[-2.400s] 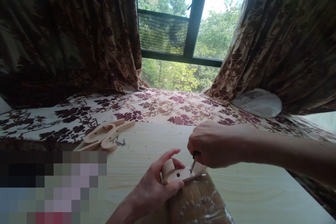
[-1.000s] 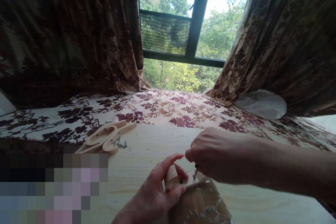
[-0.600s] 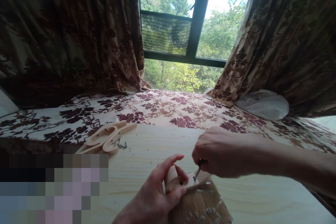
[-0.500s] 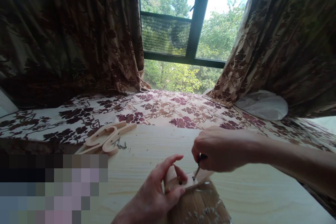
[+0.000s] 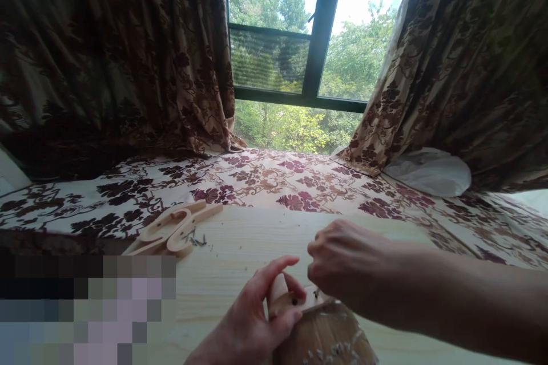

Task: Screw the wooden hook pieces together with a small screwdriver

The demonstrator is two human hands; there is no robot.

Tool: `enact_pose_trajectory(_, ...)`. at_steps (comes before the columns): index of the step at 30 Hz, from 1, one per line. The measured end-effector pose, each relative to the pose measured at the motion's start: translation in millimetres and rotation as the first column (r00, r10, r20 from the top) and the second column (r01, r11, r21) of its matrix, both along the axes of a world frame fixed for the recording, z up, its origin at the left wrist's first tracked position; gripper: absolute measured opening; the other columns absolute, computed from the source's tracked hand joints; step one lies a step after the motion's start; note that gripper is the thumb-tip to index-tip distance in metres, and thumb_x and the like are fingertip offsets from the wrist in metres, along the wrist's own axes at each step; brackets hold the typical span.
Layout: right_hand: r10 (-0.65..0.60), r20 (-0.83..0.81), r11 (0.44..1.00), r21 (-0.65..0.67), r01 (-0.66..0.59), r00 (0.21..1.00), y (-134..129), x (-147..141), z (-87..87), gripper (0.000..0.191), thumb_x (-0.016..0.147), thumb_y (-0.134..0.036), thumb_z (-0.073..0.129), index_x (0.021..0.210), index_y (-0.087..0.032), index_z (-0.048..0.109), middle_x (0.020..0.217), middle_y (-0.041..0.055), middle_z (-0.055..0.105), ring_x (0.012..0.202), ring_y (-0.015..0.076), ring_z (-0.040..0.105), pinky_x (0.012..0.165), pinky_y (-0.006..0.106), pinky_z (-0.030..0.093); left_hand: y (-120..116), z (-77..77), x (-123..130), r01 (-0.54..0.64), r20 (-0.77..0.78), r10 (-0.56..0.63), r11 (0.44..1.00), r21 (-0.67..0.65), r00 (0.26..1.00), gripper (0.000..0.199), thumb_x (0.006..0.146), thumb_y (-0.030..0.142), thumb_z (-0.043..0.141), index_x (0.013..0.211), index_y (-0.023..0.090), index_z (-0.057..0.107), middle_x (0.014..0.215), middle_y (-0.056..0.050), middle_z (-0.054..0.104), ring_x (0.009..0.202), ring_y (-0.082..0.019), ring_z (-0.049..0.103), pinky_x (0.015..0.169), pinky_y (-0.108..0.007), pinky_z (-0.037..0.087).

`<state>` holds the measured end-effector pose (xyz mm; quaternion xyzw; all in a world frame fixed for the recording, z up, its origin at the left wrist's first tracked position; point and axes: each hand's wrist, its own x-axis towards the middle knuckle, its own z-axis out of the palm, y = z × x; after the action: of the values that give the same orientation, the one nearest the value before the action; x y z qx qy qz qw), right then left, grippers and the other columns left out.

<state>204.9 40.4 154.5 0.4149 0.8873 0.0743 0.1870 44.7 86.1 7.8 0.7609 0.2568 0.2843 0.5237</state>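
Note:
My left hand [image 5: 261,302] is closed round a pale wooden piece [image 5: 307,303] with a curved end and a dark hole, thumb in front and fingers behind. A small dark screw [image 5: 316,294] stands in the flat part of that piece. Directly above it is my right hand [image 5: 338,259], a fist turned with its back toward me. The screwdriver in it is almost wholly hidden by the fist. Beneath the wooden piece lies a brown wooden block [image 5: 329,331], with small metal bits on its near part.
Other curved wooden pieces [image 5: 180,231] lie at the left of the pale board [image 5: 240,234], with several loose screws [image 5: 197,239] beside them. A floral cloth [image 5: 274,174] covers the sill below the window. A white plastic bag [image 5: 432,171] lies at the right by the curtain.
My right hand has rolled over at the wrist and its forearm has come lower and nearer. The screwdriver's shaft, visible before, is now hidden. My left hand keeps its hold.

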Motion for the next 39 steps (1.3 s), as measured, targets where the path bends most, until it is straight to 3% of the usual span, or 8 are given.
enact_pose_trajectory(3, -0.120, 0.055, 0.988, -0.090, 0.124, 0.991, 12, 1, 10.3, 0.009, 0.073, -0.012, 0.060, 0.067, -0.015, 0.065, 0.058, 0.0029, 0.063, 0.046, 0.0109, 0.045, 0.042, 0.027, 0.020, 0, 0.3, 0, 0.014, -0.002, -0.014, 1.000, -0.011, 1.000, 0.057, 0.077, 0.013, 0.057, 0.128, 0.031, 0.040, 0.097, 0.004, 0.065, 0.084, -0.012, 0.059, 0.078, -0.022, 0.045)
enact_pose_trajectory(7, -0.215, 0.049, 0.973, -0.073, 0.218, 0.975, 17, 4, 13.2, 0.011, 0.073, -0.017, 0.059, 0.068, -0.014, 0.068, 0.060, 0.0063, 0.066, 0.046, 0.0110, 0.048, 0.042, 0.027, 0.019, 0, 3.8, -1, 0.012, -0.007, -0.012, 1.000, -0.023, 1.000, 0.055, 0.077, 0.014, 0.057, 0.128, 0.028, 0.042, 0.095, 0.002, 0.064, 0.080, -0.012, 0.057, 0.075, -0.022, 0.045)
enact_pose_trajectory(12, -0.134, 0.048, 0.989, -0.059, 0.136, 0.990, 4, 5, 11.1, 0.011, 0.076, -0.010, 0.057, 0.075, -0.014, 0.066, 0.068, 0.0057, 0.067, 0.054, 0.0130, 0.054, 0.045, 0.028, 0.022, -1, 5.1, -2, 0.017, -0.001, -0.017, 1.000, -0.002, 1.000, 0.056, 0.076, 0.013, 0.057, 0.128, 0.028, 0.042, 0.096, 0.001, 0.065, 0.084, -0.013, 0.058, 0.076, -0.023, 0.045)
enact_pose_trajectory(18, -0.013, -0.024, 0.999, -0.052, 0.011, 1.000, -1, 9, 4.4, 0.012, 0.075, -0.008, 0.057, 0.068, -0.015, 0.064, 0.068, 0.0057, 0.065, 0.062, 0.0155, 0.056, 0.050, 0.028, 0.029, 0, 4.4, -1, 0.013, -0.004, -0.013, 1.000, -0.006, 1.000, 0.056, 0.076, 0.014, 0.057, 0.128, 0.028, 0.042, 0.097, 0.001, 0.064, 0.082, -0.013, 0.057, 0.075, -0.023, 0.045)
enact_pose_trajectory(26, -0.171, 0.003, 0.974, -0.148, 0.169, 0.985, 24, 16, 10.9, 0.016, 0.069, -0.015, 0.056, 0.070, -0.019, 0.071, 0.058, 0.0024, 0.065, 0.043, 0.0095, 0.039, 0.044, 0.026, 0.022, 0, 8.4, -1, 0.003, -0.035, -0.004, 0.999, -0.033, 0.999, 0.055, 0.075, 0.014, 0.057, 0.128, 0.026, 0.044, 0.096, -0.001, 0.065, 0.091, -0.017, 0.058, 0.084, -0.029, 0.043)
enact_pose_trajectory(30, -0.210, 0.075, 0.963, -0.157, 0.219, 0.975, 22, 10, 13.8, 0.014, 0.070, -0.016, 0.057, 0.073, -0.017, 0.071, 0.059, 0.0029, 0.065, 0.044, 0.0105, 0.041, 0.044, 0.027, 0.024, -2, 7.7, -1, -0.010, -0.007, 0.010, 0.999, -0.031, 1.000, 0.056, 0.074, 0.013, 0.058, 0.127, 0.025, 0.045, 0.096, -0.002, 0.065, 0.089, -0.016, 0.058, 0.081, -0.028, 0.045)
enact_pose_trajectory(35, -0.053, 0.006, 0.997, 0.060, 0.052, 0.999, 0, 1, 5.3, 0.012, 0.079, -0.012, 0.055, 0.072, -0.016, 0.065, 0.071, 0.0053, 0.065, 0.063, 0.0182, 0.055, 0.051, 0.032, 0.030, -3, 1.0, -1, -0.024, 0.035, 0.025, 1.000, -0.007, 0.999, 0.058, 0.072, 0.010, 0.059, 0.126, 0.029, 0.046, 0.096, 0.002, 0.065, 0.080, -0.013, 0.060, 0.074, -0.023, 0.047)
enact_pose_trajectory(39, 0.040, -0.025, 0.999, 0.003, -0.040, 0.999, 0, 5, 0.1, 0.013, 0.080, -0.010, 0.055, 0.072, -0.016, 0.064, 0.072, 0.0048, 0.065, 0.065, 0.0168, 0.056, 0.053, 0.030, 0.032, -1, -1.1, -1, -0.033, 0.024, 0.033, 0.999, 0.010, 0.999, 0.058, 0.073, 0.011, 0.059, 0.125, 0.030, 0.045, 0.098, 0.003, 0.065, 0.081, -0.013, 0.059, 0.074, -0.022, 0.047)
